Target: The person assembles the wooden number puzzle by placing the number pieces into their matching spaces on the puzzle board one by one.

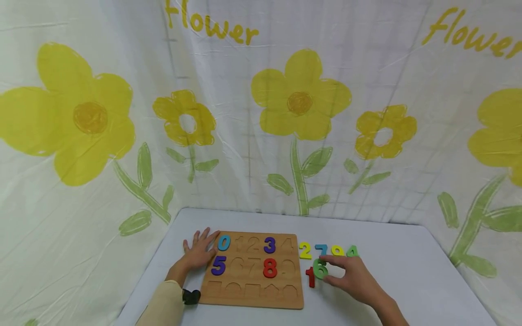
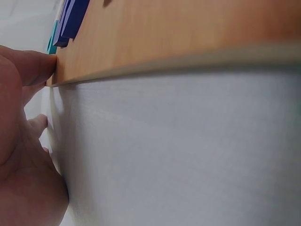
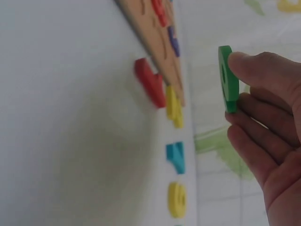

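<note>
My right hand (image 1: 350, 276) pinches a green number 6 (image 3: 229, 80) between thumb and fingers, raised above the table just right of the wooden number board (image 1: 250, 299). On the left, my left hand (image 1: 200, 251) lies with spread fingers on the table, its thumb (image 2: 40, 68) against the board's left edge. Set in the board are a blue 0 (image 1: 224, 243), a purple 3 (image 1: 269, 245), a purple 5 (image 1: 218, 266) and a red 8 (image 1: 270, 268). A red 1 (image 1: 311, 277) lies below the raised 6 in the head view, partly overlapped by it.
Right of the board a yellow 2 (image 1: 305, 250), a blue 7 (image 1: 321, 249), a yellow 9 (image 1: 337, 250) and a green 4 (image 1: 352, 250) form a row. The white table (image 1: 408, 271) ends at a curtain (image 1: 244, 181) with painted flowers.
</note>
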{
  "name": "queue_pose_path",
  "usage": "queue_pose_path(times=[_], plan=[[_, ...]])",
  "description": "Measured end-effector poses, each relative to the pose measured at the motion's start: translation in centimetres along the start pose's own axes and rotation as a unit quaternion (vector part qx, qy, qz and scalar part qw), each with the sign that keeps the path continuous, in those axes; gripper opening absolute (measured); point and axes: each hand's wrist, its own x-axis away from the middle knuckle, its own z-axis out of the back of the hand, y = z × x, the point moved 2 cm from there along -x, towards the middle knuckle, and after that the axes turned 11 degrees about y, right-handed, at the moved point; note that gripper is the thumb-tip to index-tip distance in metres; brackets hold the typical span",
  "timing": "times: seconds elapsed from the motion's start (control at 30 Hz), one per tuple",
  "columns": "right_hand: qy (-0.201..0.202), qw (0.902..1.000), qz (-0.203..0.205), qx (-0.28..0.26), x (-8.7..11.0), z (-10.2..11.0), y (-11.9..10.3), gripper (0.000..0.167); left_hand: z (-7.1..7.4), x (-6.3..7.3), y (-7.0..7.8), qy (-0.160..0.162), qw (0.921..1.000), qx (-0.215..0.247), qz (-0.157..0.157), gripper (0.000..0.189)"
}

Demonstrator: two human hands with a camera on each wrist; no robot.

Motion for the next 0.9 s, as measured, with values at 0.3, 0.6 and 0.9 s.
queue_pose_path(times=[0.3,0.6,0.9], plan=[[0.020,0.9980,0.060,0.002,-2.7,-1.2,-3.1,0.045,-0.5,-0.4,-1.0,0.003,0.9999,0.011,-0.006,0.063],[0.013,0.9973,0.054,-0.048,-4.7,-3.5,-6.1,0.045,-0.5,-0.2,-0.6,-0.006,0.9999,0.003,0.007,0.064],[0.004,0.9939,0.063,-0.090,-6.5,-6.4,-8.4,0.045,-0.9,-0.4,-1.2,0.006,0.9999,0.010,-0.005,0.064]])
